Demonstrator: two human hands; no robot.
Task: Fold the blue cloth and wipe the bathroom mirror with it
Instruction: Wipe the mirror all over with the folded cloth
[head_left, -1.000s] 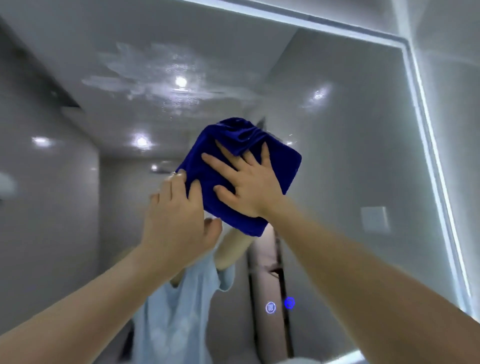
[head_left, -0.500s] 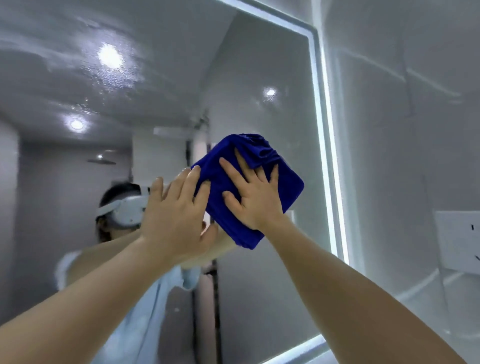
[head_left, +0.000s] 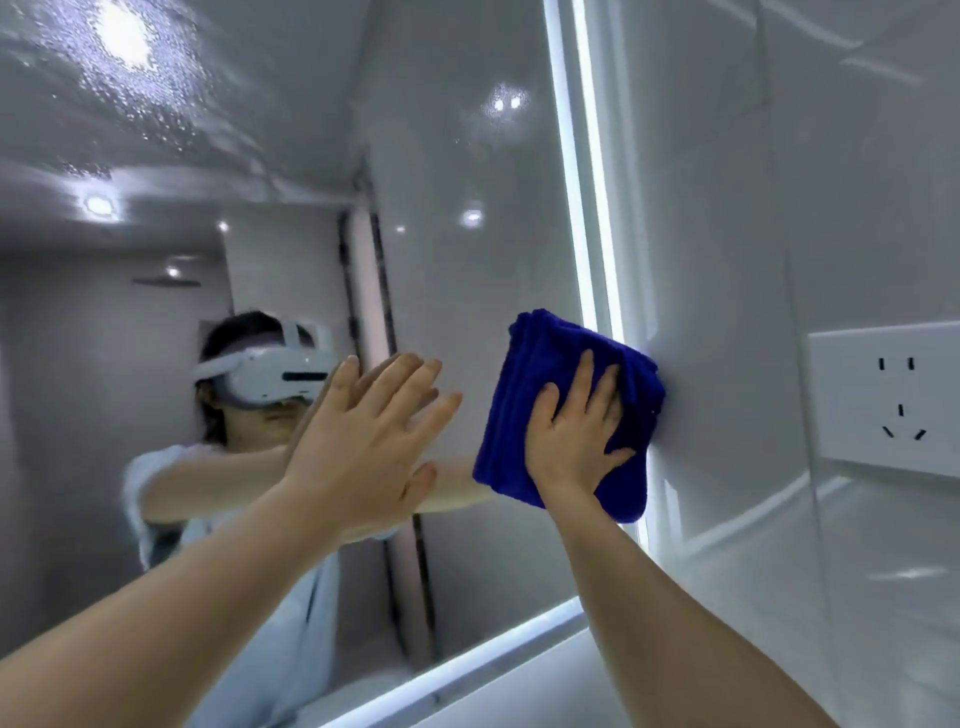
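Observation:
The folded blue cloth (head_left: 524, 415) is pressed flat against the bathroom mirror (head_left: 467, 182), right at its lit right edge (head_left: 582, 208). My right hand (head_left: 576, 436) lies spread on top of the cloth and holds it to the glass. My left hand (head_left: 363, 447) is to the left of the cloth, apart from it, fingers spread with the palm at the mirror surface. Water droplets and smears show on the upper left of the mirror.
A white wall socket (head_left: 893, 400) sits on the tiled wall just right of the mirror. A lit strip (head_left: 467, 660) runs along the mirror's bottom edge. The mirror reflects a person wearing a white headset (head_left: 265, 374).
My right hand has slid the cloth down and right to the mirror's right edge. My left hand has come off the cloth and now rests apart on the glass.

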